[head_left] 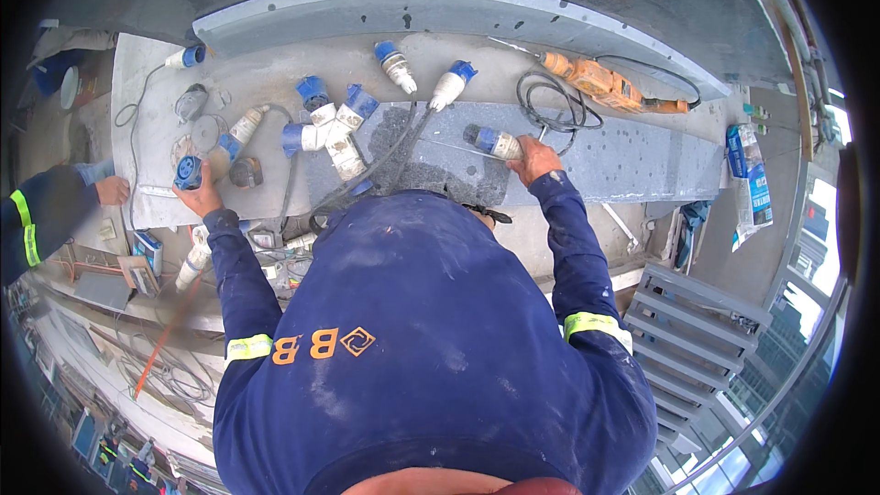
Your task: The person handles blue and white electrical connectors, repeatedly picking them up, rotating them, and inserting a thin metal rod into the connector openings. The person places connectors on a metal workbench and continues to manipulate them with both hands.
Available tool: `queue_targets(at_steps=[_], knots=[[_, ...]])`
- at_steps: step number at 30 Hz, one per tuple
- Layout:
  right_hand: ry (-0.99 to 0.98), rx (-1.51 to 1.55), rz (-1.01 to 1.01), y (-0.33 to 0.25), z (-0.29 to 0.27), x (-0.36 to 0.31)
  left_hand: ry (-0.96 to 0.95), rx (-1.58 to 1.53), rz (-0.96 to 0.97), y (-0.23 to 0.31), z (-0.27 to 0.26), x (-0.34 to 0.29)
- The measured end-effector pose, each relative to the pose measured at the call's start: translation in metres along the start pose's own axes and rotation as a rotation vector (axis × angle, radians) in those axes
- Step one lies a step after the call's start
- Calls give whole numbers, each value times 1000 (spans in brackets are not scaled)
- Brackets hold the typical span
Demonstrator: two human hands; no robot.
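My left hand [201,198] is closed around a blue round industrial connector [188,171] with its socket face showing. My right hand [535,161] grips a dirty blue-and-white industrial plug [495,141], lying over the grey stone slab [632,158]; its dark end faces left. Between the hands sits a blue-and-white multi-way connector [323,131]. Another grubby white-and-blue connector [246,126] lies beside grinding discs [206,133], close to my left hand. Farther back are two more plugs, one [396,68] left of the other [453,85], with cables running toward me.
An orange power tool [600,84] with a coiled black cable [568,115] lies at the back right. Another person's hand [113,190] rests at the left edge of the bench. A blue-and-white bag [749,183] stands to the right, above a grey slatted metal frame [687,339].
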State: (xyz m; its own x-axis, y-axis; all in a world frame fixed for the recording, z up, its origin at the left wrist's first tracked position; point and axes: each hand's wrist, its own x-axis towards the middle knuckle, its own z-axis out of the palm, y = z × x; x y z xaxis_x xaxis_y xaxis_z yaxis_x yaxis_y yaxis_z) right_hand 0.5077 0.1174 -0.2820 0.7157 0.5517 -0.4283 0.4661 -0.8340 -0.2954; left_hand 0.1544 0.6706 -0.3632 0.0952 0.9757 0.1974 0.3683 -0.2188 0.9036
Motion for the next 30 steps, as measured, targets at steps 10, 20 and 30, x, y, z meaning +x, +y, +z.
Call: queue_targets(at_steps=[10, 20, 30], knots=[[412, 80, -637, -204, -172, 39, -175, -157, -94, 28, 7, -9], [129, -347, -1169, -520, -73, 116, 16, 75, -107, 40, 10, -32], [-303, -465, -957, -562, -9, 177, 78, -6, -31, 41, 14, -33]])
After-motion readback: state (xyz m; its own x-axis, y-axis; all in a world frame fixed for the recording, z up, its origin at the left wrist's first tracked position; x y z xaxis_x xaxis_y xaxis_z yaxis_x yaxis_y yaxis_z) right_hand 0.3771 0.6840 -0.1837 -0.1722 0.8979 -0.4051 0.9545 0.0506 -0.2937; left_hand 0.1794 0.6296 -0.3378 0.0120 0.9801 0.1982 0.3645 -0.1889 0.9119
